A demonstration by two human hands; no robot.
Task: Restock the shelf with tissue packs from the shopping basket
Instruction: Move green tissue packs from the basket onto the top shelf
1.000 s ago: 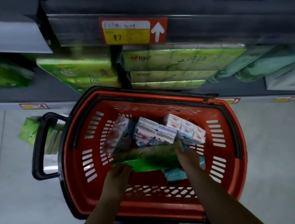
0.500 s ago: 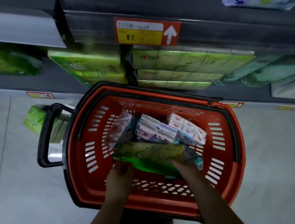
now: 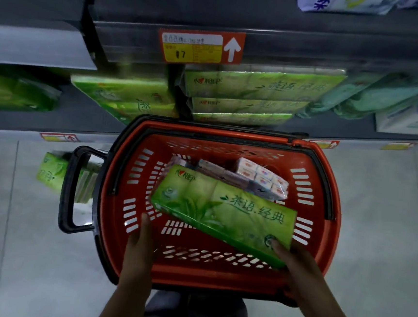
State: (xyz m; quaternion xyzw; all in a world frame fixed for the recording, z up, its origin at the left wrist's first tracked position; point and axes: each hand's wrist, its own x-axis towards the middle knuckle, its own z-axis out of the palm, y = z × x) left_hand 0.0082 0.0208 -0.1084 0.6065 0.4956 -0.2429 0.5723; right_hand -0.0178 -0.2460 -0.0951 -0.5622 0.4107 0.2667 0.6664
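Head view. A red shopping basket [image 3: 334,220] stands on a tiled floor, its black handle [image 3: 68,189] at 9 o'clock. The right grip [image 3: 292,259], at 5 o'clock of the basket, pinches the near corner of a green tissue pack [image 3: 223,210], thumb on the printed face. The pack lies tilted over the basket. The left grip [image 3: 142,243], fingers straight, sits at 7 o'clock beside the pack's left corner; contact cannot be told. Small pink-and-white packs [image 3: 259,178] lie at 12 o'clock. Beyond, the shelf [image 3: 288,46] carries matching green packs [image 3: 259,87].
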